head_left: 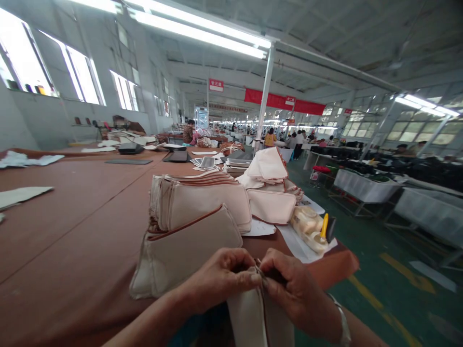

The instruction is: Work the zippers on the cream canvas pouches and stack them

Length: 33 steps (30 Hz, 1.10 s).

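A cream sewn panel with a dark brown seam (249,313) hangs down from both hands at the near table edge. My left hand (231,272) pinches its upper edge between thumb and fingers. Close beside it, my right hand (289,282) grips the same edge, just right of the seam. The fingertips nearly meet, and they hide the exact spot held. Just beyond my left hand leans a similar cream panel with brown edging (191,246), against a stack of cream panels (210,205) standing on edge.
Brown material covers the table (90,212). To the right stand a plastic tub (306,221) and a yellow-handled brush (324,225). A further pile of cream pieces (267,166) lies behind. White bins (365,185) stand across the green floor aisle. Several people work in the distance.
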Each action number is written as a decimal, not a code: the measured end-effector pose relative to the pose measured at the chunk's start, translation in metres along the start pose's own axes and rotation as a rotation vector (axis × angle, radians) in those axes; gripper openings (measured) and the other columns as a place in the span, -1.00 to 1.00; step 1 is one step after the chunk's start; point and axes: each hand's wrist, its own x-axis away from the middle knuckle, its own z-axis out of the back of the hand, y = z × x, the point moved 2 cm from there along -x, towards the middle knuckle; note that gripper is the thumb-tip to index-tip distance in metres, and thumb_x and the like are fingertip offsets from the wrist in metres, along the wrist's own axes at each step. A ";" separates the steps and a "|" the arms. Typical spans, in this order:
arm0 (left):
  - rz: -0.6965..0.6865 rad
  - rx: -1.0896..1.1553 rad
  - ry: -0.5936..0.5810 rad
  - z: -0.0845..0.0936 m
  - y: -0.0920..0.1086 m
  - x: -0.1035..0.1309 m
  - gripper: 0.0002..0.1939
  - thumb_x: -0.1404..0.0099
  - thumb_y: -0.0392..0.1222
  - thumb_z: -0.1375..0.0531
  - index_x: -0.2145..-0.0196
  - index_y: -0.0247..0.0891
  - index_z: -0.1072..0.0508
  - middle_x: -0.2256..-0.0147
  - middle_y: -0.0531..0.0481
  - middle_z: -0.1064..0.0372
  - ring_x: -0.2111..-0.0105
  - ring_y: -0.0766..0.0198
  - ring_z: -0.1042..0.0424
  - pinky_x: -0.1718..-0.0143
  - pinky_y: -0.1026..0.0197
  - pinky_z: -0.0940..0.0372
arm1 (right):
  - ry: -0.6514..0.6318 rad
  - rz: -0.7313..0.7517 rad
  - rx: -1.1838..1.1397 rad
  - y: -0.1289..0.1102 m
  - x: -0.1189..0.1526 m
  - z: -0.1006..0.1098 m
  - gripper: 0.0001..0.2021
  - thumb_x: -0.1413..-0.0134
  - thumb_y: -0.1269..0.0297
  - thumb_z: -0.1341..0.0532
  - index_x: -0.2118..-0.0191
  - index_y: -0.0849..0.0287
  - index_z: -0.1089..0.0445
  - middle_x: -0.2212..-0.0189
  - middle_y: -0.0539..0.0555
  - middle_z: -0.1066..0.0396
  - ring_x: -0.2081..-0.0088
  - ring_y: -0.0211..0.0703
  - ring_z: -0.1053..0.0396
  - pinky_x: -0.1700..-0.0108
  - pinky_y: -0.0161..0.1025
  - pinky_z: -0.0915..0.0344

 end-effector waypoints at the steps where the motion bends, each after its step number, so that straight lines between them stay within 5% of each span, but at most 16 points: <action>1: -0.029 0.000 -0.020 -0.002 0.001 -0.001 -0.67 -0.16 -0.01 -0.30 0.34 -0.39 -0.46 0.43 0.05 -0.28 0.42 0.35 -0.17 0.40 0.34 -0.07 | 0.004 -0.008 -0.012 -0.001 0.001 0.000 -0.84 -0.26 0.22 -0.14 0.34 0.16 -0.27 0.45 -0.06 -0.24 0.42 -0.26 -0.18 0.37 -0.30 -0.09; 7: 0.070 0.082 -0.066 -0.005 -0.001 0.001 -0.59 -0.15 0.07 -0.32 0.34 -0.42 -0.47 0.44 0.00 -0.31 0.48 0.39 -0.15 0.45 0.34 -0.04 | -0.014 -0.236 -0.261 0.010 0.012 -0.006 -0.76 -0.27 0.12 -0.13 0.35 0.17 -0.32 0.46 -0.05 -0.25 0.38 -0.24 -0.19 0.37 -0.31 -0.08; 13: 0.074 -0.138 -0.054 -0.007 -0.003 0.006 -0.67 -0.23 0.01 -0.22 0.36 -0.39 -0.44 0.49 0.09 -0.18 0.50 0.40 -0.04 0.51 0.34 0.04 | -0.050 -0.340 -0.487 0.015 0.013 -0.016 -0.66 -0.27 0.00 -0.08 0.34 0.19 -0.27 0.51 -0.08 -0.11 0.47 -0.30 -0.02 0.45 -0.33 0.03; 19: 0.019 -0.321 0.011 -0.009 -0.003 0.004 -0.82 -0.22 -0.22 -0.11 0.36 -0.37 -0.46 0.48 0.10 -0.21 0.47 0.39 -0.08 0.50 0.35 0.00 | -0.110 -0.366 -0.485 0.010 0.006 -0.019 -0.70 0.00 0.13 -0.35 0.37 0.23 -0.28 0.50 -0.08 -0.20 0.45 -0.31 -0.06 0.43 -0.35 0.00; 25: 0.061 -0.374 0.029 -0.010 -0.008 -0.002 -0.81 -0.22 -0.19 -0.09 0.38 -0.36 -0.45 0.51 0.12 -0.17 0.50 0.39 -0.07 0.54 0.36 0.03 | -0.016 -0.535 -0.636 0.025 0.011 -0.025 -0.76 -0.02 0.16 -0.29 0.42 0.24 -0.31 0.55 -0.07 -0.21 0.51 -0.34 -0.04 0.47 -0.36 0.05; 33: 0.121 -0.295 -0.042 -0.011 -0.010 -0.009 -0.77 -0.24 -0.13 -0.13 0.36 -0.37 -0.45 0.49 0.11 -0.18 0.49 0.40 -0.08 0.53 0.37 0.02 | 0.099 -0.542 -0.525 0.025 0.020 -0.025 -0.73 0.02 0.12 -0.31 0.42 0.25 -0.34 0.57 -0.07 -0.24 0.53 -0.34 -0.07 0.50 -0.36 0.02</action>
